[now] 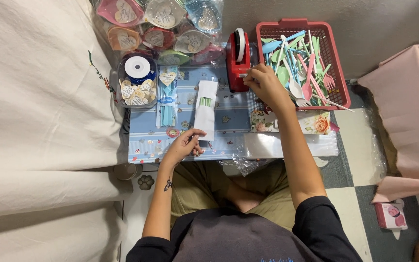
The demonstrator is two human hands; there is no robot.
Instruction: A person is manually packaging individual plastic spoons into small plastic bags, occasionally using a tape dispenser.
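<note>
White sleeve [205, 109] with green cutlery is pinned at its lower end by left hand [184, 144]; unsealed. Tape pinched at red dispenser [238, 60] by right hand [266, 85]. One finished pack [167, 97] alongside; basket [338, 63] well stocked.

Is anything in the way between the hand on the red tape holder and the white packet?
Nothing visible: bare blue tabletop lies between the right hand at the red tape dispenser and the white packet, held by the left hand.

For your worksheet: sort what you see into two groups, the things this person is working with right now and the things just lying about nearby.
In use:
- white packet, held by the left hand
- red tape dispenser, touched by the right hand
- red basket of pastel cutlery

Lying about:
- finished blue packet
- ribbon spool in a clear tub
- bagged heart-tagged packs
- pink box on the floor
</note>
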